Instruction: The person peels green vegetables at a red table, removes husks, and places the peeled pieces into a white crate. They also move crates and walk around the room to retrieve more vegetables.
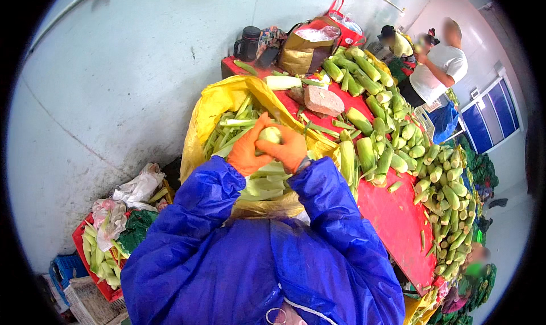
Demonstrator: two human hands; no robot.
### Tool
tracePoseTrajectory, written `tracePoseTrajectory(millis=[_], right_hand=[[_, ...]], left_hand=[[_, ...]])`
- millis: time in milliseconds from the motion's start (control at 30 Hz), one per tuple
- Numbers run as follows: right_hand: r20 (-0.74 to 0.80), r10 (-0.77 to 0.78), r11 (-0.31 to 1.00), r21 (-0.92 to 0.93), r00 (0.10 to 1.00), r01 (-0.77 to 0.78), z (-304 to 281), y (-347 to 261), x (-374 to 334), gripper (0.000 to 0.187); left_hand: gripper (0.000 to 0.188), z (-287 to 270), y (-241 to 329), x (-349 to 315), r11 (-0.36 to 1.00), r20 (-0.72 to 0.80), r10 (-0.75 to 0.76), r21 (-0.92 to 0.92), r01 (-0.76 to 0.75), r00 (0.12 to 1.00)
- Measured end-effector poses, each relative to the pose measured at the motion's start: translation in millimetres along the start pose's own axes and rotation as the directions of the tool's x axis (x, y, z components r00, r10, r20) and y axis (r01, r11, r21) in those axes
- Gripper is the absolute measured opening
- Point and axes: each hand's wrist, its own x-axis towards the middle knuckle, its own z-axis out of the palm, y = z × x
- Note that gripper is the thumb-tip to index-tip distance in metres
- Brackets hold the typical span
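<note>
Both my hands wear orange gloves and meet around one ear of corn [269, 135], its pale green end facing up between them. My left hand [248, 149] wraps its left side, and my right hand [287, 148] closes on it from the right. The rest of the ear is hidden by the gloves and the angle. Beneath them gapes a large yellow sack [200, 117], filled with loose green husks [259, 182]. Blue sleeves cover both forearms.
Right of the sack, a red table [392, 217] bears a long heap of husked-on corn [449, 197]. A brick [324, 100], a gold bag [301, 54] and a black flask [247, 43] stand at its far end. A red crate [82, 239] with corn is lower left. Other people [438, 69] stand far right.
</note>
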Motion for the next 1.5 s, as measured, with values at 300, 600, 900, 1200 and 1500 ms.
tracePoseTrajectory(millis=[300,600,900,1200,1500], right_hand=[[-0.216,-0.010,0.893,0.438,0.976,0.106,-43.8,-9.8,-5.7,0.054],[-0.214,0.022,0.942,0.331,0.977,0.051,-91.1,-20.2,-28.8,0.031],[-0.730,0.187,0.854,0.451,0.657,0.259,-189.7,29.5,-179.1,0.035],[-0.874,0.465,0.466,0.108,0.140,-0.878,-263.8,181.6,-489.4,0.057],[-0.602,0.344,0.743,-0.294,0.720,-0.601,-238.4,146.3,-205.0,0.070]], left_hand=[[0.104,-1.2,0.9,-18.9,0.809,0.183,-0.322,-0.456,0.371,0.929],[0.044,18.3,-13.9,-5.7,0.914,0.462,-0.324,0.378,0.148,0.826],[0.039,-14.3,-81.5,18.7,0.710,0.369,-0.497,0.693,0.124,0.785],[0.070,30.2,-91.5,51.9,0.818,0.152,-0.182,0.572,0.064,0.971],[0.057,101.9,-51.8,34.9,0.904,0.183,-0.381,0.281,0.323,0.906]])
